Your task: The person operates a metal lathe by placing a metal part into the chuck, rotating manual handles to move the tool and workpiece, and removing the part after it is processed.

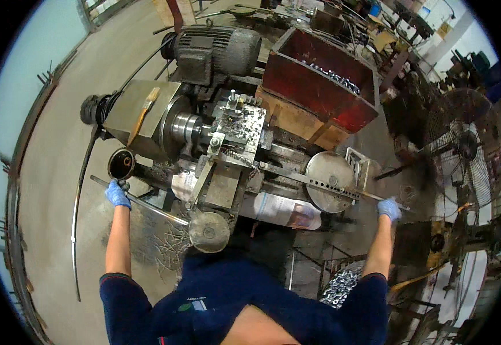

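My left hand (118,194), in a blue glove, is closed round a long metal lever (157,213) that runs down to a round hub (208,232) on the front of a small lathe. Far to the right, my right hand (389,210), gloved too, is closed on the end of a thin metal rod (370,196) beside a large round disc (330,179). Between the hands stand the lathe's chuck (187,126) and its tool slide (240,127), which is strewn with metal chips. A cup with a dark inside (122,164) is just above my left hand.
A brush (143,118) lies on the headstock, with a motor (216,54) behind. A red bin (313,86) holding shiny metal parts stands beyond the slide. A caged fan (460,129) is at right. More metal parts (340,287) lie below my right arm; shavings (171,244) litter the floor.
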Demonstrator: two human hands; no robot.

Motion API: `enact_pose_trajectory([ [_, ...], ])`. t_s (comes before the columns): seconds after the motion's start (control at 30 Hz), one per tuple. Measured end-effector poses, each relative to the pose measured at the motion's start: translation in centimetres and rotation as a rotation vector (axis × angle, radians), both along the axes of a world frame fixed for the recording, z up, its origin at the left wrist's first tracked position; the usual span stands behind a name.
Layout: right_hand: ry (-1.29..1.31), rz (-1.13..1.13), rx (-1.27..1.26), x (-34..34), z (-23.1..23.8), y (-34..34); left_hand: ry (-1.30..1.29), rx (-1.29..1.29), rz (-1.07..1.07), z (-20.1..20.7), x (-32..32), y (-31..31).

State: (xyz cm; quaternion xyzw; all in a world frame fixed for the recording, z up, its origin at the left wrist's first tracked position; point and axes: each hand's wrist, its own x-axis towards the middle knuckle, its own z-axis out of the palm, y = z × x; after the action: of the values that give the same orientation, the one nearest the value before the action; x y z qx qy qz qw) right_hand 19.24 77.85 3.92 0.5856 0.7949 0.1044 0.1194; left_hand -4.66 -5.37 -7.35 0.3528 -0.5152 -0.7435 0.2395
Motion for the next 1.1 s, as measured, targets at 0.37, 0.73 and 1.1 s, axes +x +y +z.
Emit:
enact_pose_trajectory([
  [0.37, 0.978, 0.486, -0.321, -0.4, 2.5, -11.5, -0.095, 0.056, -0.387, -1.8, 1.0, -2.8],
  [0.73, 0.637, 1.357, -0.687, -12.3, 7.0, -37.2, -0.193, 0.016, -0.502, 0.0, 2.4, -3.1],
  [1.1, 1.111, 1.500, -0.553, -2.7, 10.2, -41.5, -0.378, -0.061, -0.349, -6.1, 11.7, -18.9],
])
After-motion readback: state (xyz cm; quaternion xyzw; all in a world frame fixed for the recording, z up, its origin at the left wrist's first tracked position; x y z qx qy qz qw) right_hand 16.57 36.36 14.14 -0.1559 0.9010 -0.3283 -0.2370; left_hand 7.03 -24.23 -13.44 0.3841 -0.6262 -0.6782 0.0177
